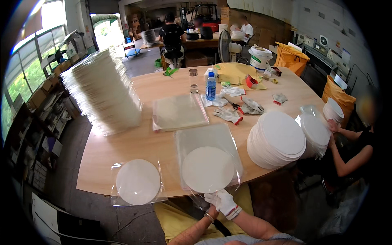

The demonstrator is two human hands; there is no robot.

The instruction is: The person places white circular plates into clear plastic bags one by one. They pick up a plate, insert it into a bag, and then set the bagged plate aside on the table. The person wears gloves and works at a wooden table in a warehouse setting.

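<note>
My right hand, in a white glove with a red-trimmed cuff, is closed at the near edge of a clear plastic bag. A round white disc lies flat in front of it, seemingly inside that bag, on a pile of clear bags. My left hand is close beside the right, below a bracelet; its fingers are mostly hidden behind the glove. Another white disc lies in a clear bag to the left, overhanging the table edge. A tall stack of white discs stands at the right.
A high stack of bagged discs leans at the table's left. Flat clear bags lie mid-table. Beyond are a water bottle, loose gloves, scissors and red tape. A co-worker handles bagged discs at the right.
</note>
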